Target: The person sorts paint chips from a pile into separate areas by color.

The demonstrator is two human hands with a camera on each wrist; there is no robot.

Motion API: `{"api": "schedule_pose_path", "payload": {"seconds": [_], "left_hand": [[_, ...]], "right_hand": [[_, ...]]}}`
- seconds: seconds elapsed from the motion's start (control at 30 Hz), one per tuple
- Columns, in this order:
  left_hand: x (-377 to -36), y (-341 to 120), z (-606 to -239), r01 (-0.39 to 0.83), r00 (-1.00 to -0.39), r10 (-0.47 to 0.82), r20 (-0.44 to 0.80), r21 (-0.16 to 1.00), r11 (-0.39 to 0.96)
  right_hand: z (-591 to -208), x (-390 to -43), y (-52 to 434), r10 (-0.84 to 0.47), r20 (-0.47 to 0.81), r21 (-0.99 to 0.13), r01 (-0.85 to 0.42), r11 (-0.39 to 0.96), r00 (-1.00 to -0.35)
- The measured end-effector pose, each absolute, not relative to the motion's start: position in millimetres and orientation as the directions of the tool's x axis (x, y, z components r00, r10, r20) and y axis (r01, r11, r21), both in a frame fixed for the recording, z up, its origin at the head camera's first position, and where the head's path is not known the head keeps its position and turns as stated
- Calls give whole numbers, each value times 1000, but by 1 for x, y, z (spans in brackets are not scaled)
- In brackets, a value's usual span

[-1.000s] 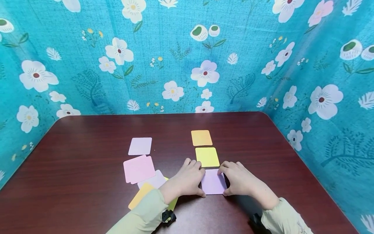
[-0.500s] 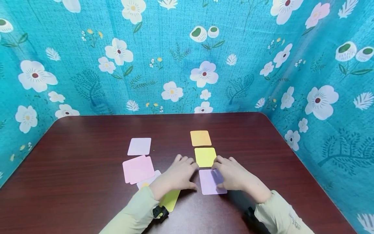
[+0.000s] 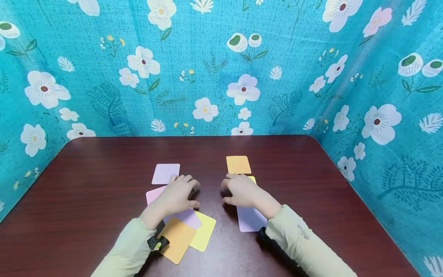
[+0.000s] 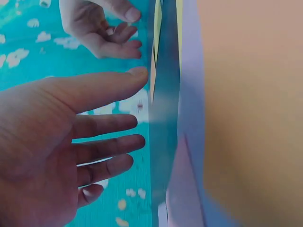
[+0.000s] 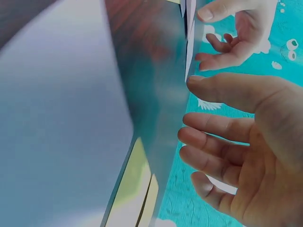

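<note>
dark wood table (image 3: 311, 184), boxed in by teal flowered cloth (image 3: 207, 57) on three sides. nearest the person, an orange card (image 3: 177, 238) and a yellow-green card (image 3: 205, 231) lie overlapped at the front left, with a pale lilac card (image 3: 188, 217) partly over them; to the right a lavender card (image 3: 250, 220) lies flat, its near corner under the right sleeve. a little further out the two hands hover side by side, apart — the left hand (image 3: 177, 194) over a pink card (image 3: 152, 194), the right hand (image 3: 242, 189) over a yellow card (image 3: 252, 179) that barely shows. both are loose, fingers relaxed and gripping nothing, as the wrist views confirm; whether they touch the cards is hard to tell. beyond them, a lilac card (image 3: 165, 172) on the left and an orange card (image 3: 238, 164) on the right.
</note>
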State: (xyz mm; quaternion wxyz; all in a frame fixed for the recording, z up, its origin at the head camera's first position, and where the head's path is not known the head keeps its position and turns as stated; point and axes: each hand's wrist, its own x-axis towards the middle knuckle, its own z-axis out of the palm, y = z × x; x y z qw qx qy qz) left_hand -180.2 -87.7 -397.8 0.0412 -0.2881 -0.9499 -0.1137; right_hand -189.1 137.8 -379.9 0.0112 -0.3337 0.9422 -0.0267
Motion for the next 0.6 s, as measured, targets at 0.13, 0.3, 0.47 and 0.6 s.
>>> {"api": "schedule_pose_path", "payload": {"seconds": [0.13, 0.3, 0.47, 0.6], "left_hand": [[-186, -107, -394, 528, -849, 507, 152, 194, 827], [-194, -130, -393, 489, -870, 464, 165, 177, 854], [-202, -144, -396, 441, -894, 412, 175, 187, 878], [-207, -151, -398, 407, -911, 378, 167, 201, 891]], "right_hand": [[-383, -199, 119, -643, -32, -61, -641, 765, -765], [-386, -211, 98, -638, -79, -53, -636, 770, -766], [-387, -222, 77, -624, -110, -57, -621, 781, -774], [-390, -231, 61, -623, -110, -61, -621, 782, -774]]}}
